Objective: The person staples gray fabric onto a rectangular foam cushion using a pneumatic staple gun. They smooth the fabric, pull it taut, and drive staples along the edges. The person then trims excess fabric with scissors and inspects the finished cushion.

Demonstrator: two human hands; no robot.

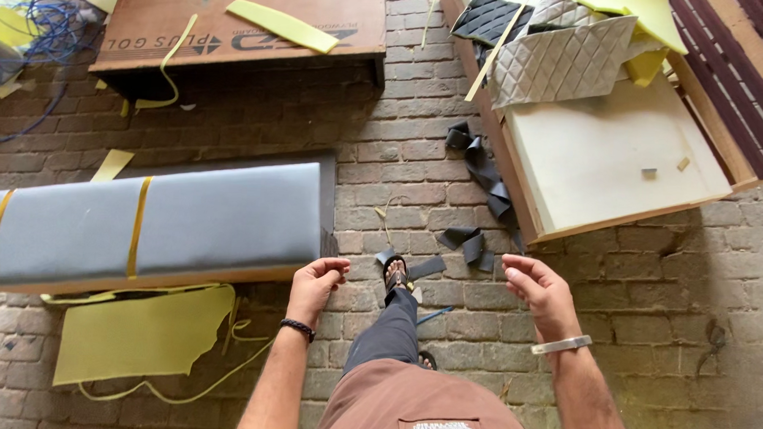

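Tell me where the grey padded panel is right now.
In the head view, the grey padded panel lies on the brick floor at left, its right end just above the left hand, yellow foam sheet below it.

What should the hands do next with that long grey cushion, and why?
Probably the left hand should reach a little further left and take hold of the end of the grey padded panel. Both hands are empty and open, and the left one hovers right beside that end, while the right hand hangs apart over bare brick floor.
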